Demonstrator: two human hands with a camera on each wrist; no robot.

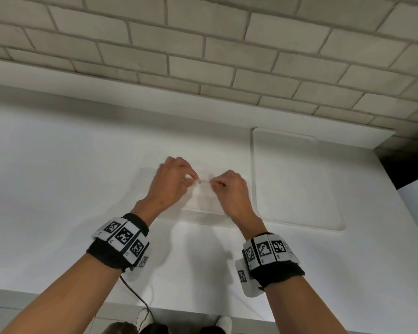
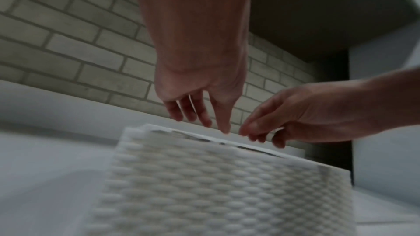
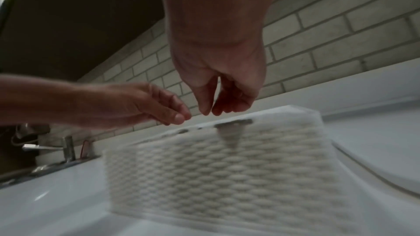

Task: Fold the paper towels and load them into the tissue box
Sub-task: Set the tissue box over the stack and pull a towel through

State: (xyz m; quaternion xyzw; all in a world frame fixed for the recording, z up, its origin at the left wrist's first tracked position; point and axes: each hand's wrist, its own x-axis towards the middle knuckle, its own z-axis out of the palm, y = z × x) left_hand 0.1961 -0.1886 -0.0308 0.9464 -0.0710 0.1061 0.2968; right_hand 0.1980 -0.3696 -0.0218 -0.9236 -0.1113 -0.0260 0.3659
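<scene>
A white tissue box (image 1: 200, 215) with a woven texture stands on the white counter (image 1: 58, 177), with a dark slot in its top (image 3: 234, 123). Both hands hover just above that top, fingertips almost meeting. My left hand (image 1: 193, 180) points its fingers down at the box top (image 2: 211, 123), fairly straight. My right hand (image 1: 214, 183) hangs with thumb and fingers loosely curled together (image 3: 208, 112). I see no paper towel between the fingers of either hand in the wrist views. The box's inside is hidden.
A flat white tray or lid (image 1: 299, 184) lies on the counter right of the box. A grey brick wall (image 1: 203, 56) runs behind. A metal tap (image 3: 68, 148) stands far left. A black cable (image 1: 135, 295) hangs over the front edge.
</scene>
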